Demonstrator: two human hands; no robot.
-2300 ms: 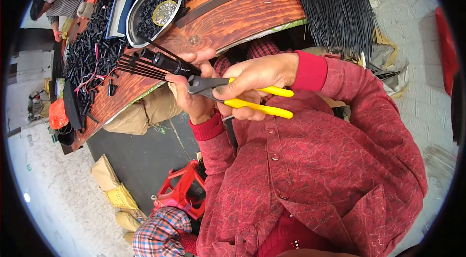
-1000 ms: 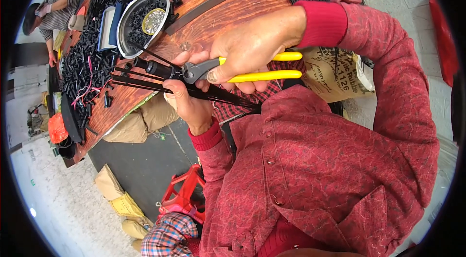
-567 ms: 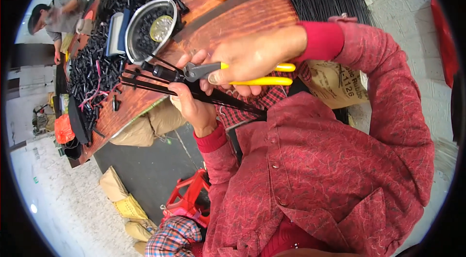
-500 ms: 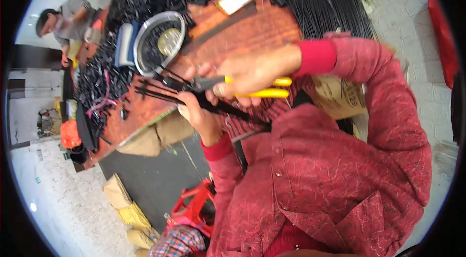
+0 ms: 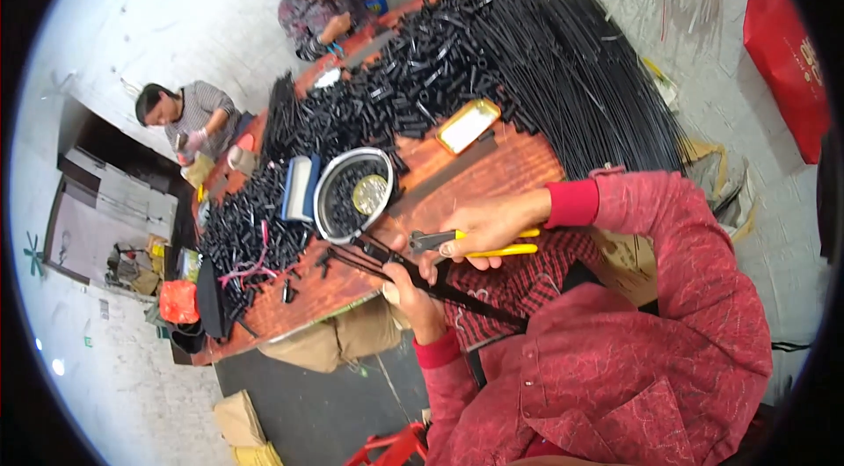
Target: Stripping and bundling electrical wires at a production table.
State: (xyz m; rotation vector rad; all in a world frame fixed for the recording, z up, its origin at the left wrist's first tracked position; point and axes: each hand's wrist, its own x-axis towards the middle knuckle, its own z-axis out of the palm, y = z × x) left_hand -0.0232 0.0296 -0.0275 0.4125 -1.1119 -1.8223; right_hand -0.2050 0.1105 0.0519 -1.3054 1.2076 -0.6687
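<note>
Yellow-handled pliers (image 5: 503,251) are gripped in my right hand (image 5: 492,222), their dark jaws pointing left. My left hand (image 5: 417,306) is closed around a bundle of thin black rods (image 5: 475,301), which slants from the table edge down towards my lap. At the bundle's upper end the rods spread apart near a silver metal bowl (image 5: 384,218). Close to my left fingers, the plier jaws lie just above the bundle; whether they touch it I cannot tell. Inside the bowl are small black pieces and a round container (image 5: 370,194) of small shiny pieces.
A heap of short black tubes (image 5: 378,105) covers the far table, with long black rods (image 5: 589,70) to its right. A gold-rimmed tray (image 5: 469,126) and a blue-and-white box (image 5: 301,188) flank the bowl. Two people (image 5: 198,119) sit across the table. A red stool (image 5: 391,447) stands below.
The view has swung upward and left, so the table and hands appear lower and further right, and a second person is visible. Both hands keep their holds on the pliers and rods.
</note>
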